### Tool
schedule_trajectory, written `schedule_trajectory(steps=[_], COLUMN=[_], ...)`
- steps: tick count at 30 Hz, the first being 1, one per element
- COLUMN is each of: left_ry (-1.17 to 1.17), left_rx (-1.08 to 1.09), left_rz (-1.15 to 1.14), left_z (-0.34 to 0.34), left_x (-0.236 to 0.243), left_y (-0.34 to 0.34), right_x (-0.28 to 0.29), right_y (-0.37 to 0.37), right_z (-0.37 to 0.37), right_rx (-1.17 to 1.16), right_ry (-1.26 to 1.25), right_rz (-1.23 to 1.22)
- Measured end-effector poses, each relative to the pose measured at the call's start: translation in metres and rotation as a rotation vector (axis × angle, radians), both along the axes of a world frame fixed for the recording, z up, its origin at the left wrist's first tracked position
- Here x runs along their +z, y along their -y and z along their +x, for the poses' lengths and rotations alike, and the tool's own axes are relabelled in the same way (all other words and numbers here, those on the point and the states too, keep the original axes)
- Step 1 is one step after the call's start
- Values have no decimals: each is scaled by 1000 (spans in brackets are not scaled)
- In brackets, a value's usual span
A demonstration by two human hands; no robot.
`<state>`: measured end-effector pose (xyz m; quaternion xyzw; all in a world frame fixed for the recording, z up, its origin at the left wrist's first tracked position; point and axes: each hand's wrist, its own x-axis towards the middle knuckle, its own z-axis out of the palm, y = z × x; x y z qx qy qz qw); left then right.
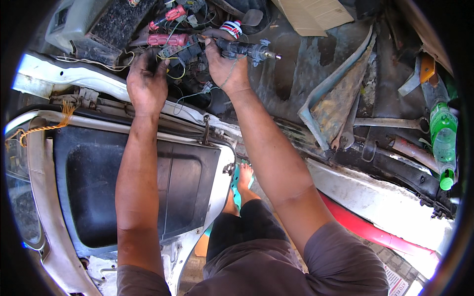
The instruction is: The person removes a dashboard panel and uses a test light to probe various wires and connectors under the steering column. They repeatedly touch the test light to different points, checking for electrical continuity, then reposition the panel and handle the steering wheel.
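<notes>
Head view: both hands (147,88) (228,73) half-curled at the wired block (175,51), exact hold unclear.

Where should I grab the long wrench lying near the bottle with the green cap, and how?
Grip the long wrench around the middle of its shaft, probably best from above. The shaft is slim and straight, and nothing covers its middle. I'd avoid its right end: that rounded head sits close to the bottle, so fingers have less room there.
</notes>
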<state>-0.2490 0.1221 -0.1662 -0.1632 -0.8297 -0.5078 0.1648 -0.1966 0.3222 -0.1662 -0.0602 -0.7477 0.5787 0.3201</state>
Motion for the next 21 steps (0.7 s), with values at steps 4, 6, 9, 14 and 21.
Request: schedule_trajectory(steps=[4, 6, 9, 14, 21], left_ry=[-37, -57, -18, -35, -46], left_rx=[34, 54, 52, 2, 17], left_rz=[-62, -90, -95, 14, -169], left_z=[2, 2, 3, 2, 8], left_x=[1, 1, 1, 3, 3], left_y=[-1, 0, -1, -2, 5], right_x=[-1, 1, 6, 16, 20], right_y=[2, 3, 1, 1, -3], right_z=[-3, -2, 1, 1, 1], right_rx=[0, 8, 7, 36, -7], right_ry=[-23, 6, 1, -64, 118], right_rz=[20, 7, 148, 123, -112])
